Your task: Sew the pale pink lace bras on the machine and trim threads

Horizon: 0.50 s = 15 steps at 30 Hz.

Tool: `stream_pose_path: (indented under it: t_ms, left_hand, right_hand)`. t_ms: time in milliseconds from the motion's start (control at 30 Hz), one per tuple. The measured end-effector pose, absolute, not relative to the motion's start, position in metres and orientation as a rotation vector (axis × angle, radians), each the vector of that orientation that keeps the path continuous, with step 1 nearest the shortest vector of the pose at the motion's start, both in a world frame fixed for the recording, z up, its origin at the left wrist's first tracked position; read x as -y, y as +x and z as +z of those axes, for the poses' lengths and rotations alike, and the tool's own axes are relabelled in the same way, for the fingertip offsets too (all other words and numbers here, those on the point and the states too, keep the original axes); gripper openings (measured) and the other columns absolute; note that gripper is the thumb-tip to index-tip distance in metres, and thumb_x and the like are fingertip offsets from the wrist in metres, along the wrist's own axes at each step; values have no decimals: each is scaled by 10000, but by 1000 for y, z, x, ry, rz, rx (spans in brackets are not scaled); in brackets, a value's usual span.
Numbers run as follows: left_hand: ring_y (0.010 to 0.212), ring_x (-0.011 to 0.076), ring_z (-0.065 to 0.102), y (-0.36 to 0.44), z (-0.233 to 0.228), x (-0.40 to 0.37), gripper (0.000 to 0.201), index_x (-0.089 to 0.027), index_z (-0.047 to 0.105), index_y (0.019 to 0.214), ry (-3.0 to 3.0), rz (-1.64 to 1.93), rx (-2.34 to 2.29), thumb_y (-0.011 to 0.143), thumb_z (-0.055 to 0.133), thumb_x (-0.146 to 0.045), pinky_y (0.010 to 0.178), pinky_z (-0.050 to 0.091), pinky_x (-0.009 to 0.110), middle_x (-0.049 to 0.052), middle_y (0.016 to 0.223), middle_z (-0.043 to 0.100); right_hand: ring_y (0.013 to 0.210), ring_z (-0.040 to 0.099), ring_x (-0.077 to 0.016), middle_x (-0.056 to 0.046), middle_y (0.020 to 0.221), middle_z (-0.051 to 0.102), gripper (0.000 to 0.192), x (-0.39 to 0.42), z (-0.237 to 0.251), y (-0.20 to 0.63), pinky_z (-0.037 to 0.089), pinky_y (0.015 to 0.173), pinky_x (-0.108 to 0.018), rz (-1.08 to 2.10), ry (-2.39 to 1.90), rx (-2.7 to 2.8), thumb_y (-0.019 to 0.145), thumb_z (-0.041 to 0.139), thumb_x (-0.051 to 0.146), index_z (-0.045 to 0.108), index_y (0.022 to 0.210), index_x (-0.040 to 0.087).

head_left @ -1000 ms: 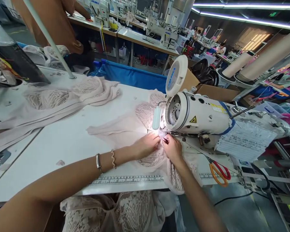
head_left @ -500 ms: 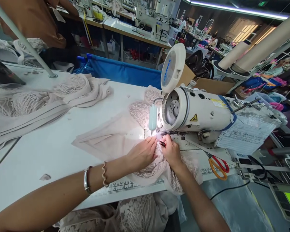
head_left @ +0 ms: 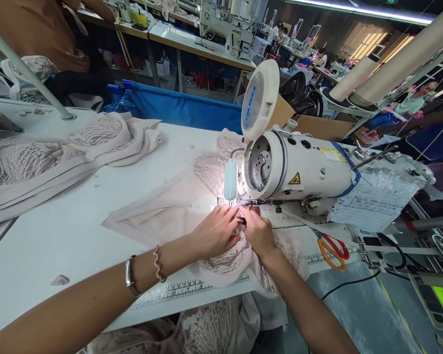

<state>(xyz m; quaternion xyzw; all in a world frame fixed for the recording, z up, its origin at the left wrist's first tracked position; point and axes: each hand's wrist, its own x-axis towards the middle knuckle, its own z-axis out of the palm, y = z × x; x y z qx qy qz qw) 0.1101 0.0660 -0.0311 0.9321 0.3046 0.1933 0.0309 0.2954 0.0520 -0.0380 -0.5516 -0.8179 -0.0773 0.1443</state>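
Left hand (head_left: 217, 231) lies palm-down on the lace fabric (head_left: 221, 255), fingers loosely spread and bent, fingertips pressing the cloth just in front of the sewing machine (head_left: 299, 169). Right hand (head_left: 257, 231) sits touching it at 3 o'clock, fingers drawn together and pinching the fabric edge beneath the machine's head, where a small lamp (head_left: 230, 178) throws a bright spot; the needle itself is hidden by the fingers. Two bracelets (head_left: 143, 268) circle the left wrist.

The fabric spreads from the hands toward 9 o'clock across the white tabletop (head_left: 77, 221) and drops over the near edge into the lap, covering part of a printed ruler strip (head_left: 192, 287). At 10 o'clock a heap of the same pale lace pieces (head_left: 51, 152) lies well apart. Orange-handled scissors (head_left: 330, 248) rest at 3 o'clock, near the machine's base, and a printed paper sheet (head_left: 369, 204) hangs on the machine's far end.

Beyond the tabletop at 12 o'clock stands a blue fabric bin (head_left: 184, 108); its contents cannot be seen. A cardboard box (head_left: 325, 129) sits behind the machine, with a dark bag above it. Rows of other sewing stations and ceiling strip lights fill the room, and another person in an orange-brown top (head_left: 33, 29) stands at 11 o'clock.
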Motion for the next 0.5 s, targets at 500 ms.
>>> stream_pose_path:
  t_ms: [500]
  left_hand:
    - [1186, 356, 556, 106, -32, -68, 551, -31, 509, 1362, 2900, 526, -982, 986, 515, -435, 1010, 370, 498, 224, 1365, 590]
  right_hand:
    - [685, 657, -176, -82, 797, 697, 430, -51, -41, 295, 484, 616, -238, -239, -1653, 2381, 927, 446, 77, 696, 1273, 136]
